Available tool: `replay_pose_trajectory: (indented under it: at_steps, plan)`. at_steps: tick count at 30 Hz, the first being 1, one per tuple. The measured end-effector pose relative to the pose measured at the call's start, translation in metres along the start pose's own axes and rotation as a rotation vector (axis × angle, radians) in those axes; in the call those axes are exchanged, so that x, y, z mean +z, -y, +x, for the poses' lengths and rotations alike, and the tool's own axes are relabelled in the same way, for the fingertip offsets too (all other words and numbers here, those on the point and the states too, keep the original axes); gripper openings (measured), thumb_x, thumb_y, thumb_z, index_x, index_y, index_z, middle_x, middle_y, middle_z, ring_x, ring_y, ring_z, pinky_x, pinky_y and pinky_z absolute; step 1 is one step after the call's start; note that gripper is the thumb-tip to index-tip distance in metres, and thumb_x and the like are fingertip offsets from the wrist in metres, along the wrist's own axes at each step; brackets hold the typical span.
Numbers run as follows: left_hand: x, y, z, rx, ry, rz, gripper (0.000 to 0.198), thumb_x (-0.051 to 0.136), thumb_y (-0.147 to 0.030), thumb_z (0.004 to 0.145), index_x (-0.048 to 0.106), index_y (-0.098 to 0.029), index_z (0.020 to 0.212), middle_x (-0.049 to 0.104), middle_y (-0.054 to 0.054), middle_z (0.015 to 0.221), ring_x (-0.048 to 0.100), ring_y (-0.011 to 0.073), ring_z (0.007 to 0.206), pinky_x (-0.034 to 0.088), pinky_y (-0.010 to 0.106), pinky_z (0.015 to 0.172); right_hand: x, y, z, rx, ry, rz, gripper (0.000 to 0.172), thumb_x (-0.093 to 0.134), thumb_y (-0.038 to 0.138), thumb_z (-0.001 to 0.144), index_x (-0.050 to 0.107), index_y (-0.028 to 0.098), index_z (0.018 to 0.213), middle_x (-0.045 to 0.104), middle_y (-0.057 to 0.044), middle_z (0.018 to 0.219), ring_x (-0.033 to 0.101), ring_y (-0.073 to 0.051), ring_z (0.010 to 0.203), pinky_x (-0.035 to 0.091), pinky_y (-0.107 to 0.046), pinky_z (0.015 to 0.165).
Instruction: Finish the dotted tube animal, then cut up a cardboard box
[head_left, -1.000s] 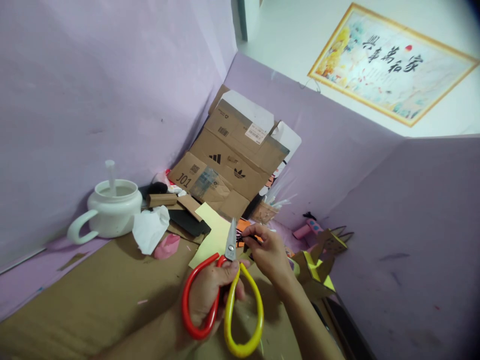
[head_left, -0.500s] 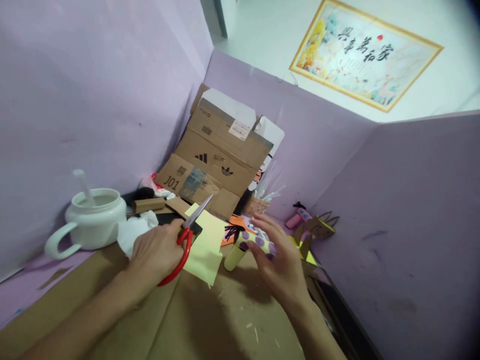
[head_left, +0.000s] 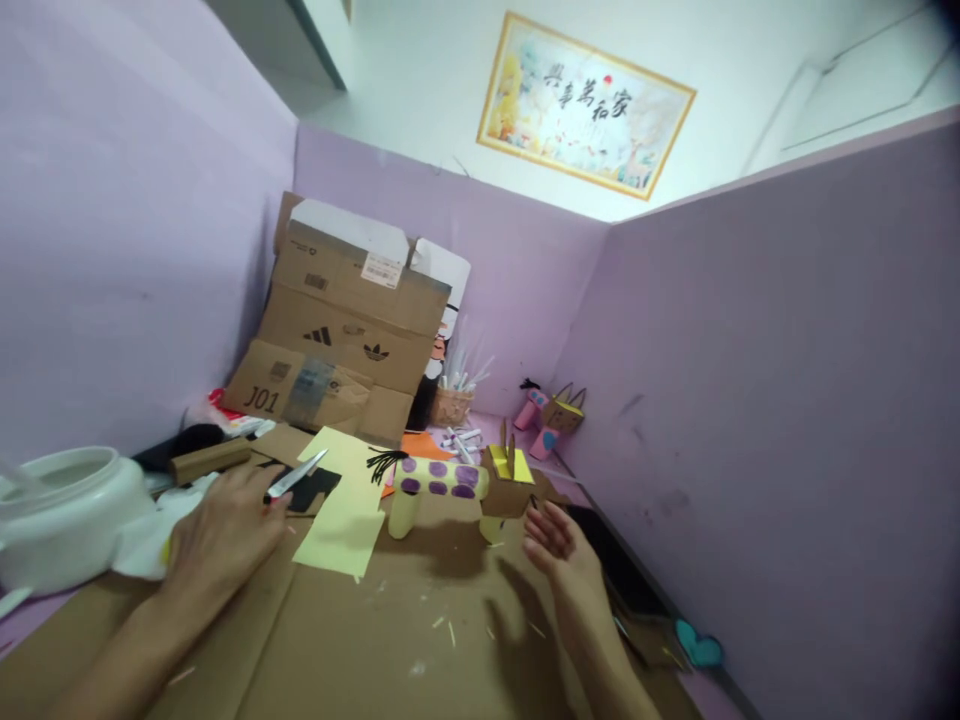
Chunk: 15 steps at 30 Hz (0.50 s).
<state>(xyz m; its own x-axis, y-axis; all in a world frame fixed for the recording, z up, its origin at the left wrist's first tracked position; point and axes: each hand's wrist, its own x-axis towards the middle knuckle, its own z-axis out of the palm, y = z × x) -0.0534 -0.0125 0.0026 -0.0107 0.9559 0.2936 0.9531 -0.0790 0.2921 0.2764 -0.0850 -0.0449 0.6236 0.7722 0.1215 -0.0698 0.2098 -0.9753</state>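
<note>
Beside the spotted animal [head_left: 442,478], the right hand [head_left: 566,550] hovers — fingers [head_left: 553,522] loosely curled.

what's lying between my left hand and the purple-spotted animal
In the head view, pale yellow paper lies on the brown cardboard between your left hand and the animal; the scissors' blade juts from the hand toward the paper.

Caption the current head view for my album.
A purple-spotted toy animal stands between the left hand, at the scissors, and the right hand.
</note>
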Motion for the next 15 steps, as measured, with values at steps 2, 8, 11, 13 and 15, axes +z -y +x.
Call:
replay_pose_trajectory:
  at_steps: [2,8,11,13,15]
  plan:
    - [0.003,-0.013,-0.003,0.026,0.034,-0.166,0.039,0.037,-0.029,0.082,0.058,-0.012,0.111,0.058,0.014,0.116,0.054,0.0289,0.104,0.042,0.034,0.082,0.009,-0.003,0.004,0.041,0.066,0.023,0.062,0.068,0.019,0.042,0.049,0.02,0.101,0.06,-0.016,0.112,0.058,-0.029,0.104,0.048,-0.04,0.085]
    - [0.036,-0.059,-0.003,0.074,0.244,-0.447,0.038,0.055,-0.027,0.069,0.064,-0.014,0.103,0.068,0.009,0.095,0.063,0.0229,0.079,0.045,0.029,0.07,0.025,-0.016,0.023,-0.068,0.225,-0.039,0.056,0.055,0.01,0.043,0.055,0.018,0.098,0.063,-0.012,0.109,0.059,-0.026,0.102,0.044,-0.037,0.088]
    - [0.057,-0.076,0.002,0.025,0.256,-0.566,0.044,0.061,-0.022,0.061,0.062,-0.012,0.104,0.069,0.01,0.091,0.064,0.0233,0.075,0.045,0.029,0.067,0.028,-0.019,0.034,-0.102,0.276,-0.052,0.051,0.054,0.009,0.043,0.059,0.018,0.093,0.067,-0.008,0.099,0.062,-0.025,0.091,0.046,-0.034,0.081]
    - [0.069,-0.083,0.007,0.028,0.303,-0.73,0.046,0.061,-0.018,0.058,0.061,-0.011,0.103,0.069,0.01,0.09,0.064,0.0232,0.073,0.046,0.03,0.066,0.031,-0.021,0.039,-0.125,0.292,-0.064,0.047,0.056,0.009,0.044,0.061,0.018,0.09,0.069,-0.005,0.09,0.063,-0.023,0.085,0.047,-0.032,0.075]
    - [0.079,-0.086,0.011,0.035,0.356,-0.932,0.044,0.06,-0.016,0.056,0.06,-0.01,0.099,0.069,0.011,0.09,0.065,0.0235,0.074,0.048,0.031,0.067,0.033,-0.024,0.042,-0.144,0.299,-0.083,0.042,0.059,0.009,0.045,0.062,0.018,0.085,0.069,-0.003,0.08,0.062,-0.022,0.076,0.048,-0.031,0.069]
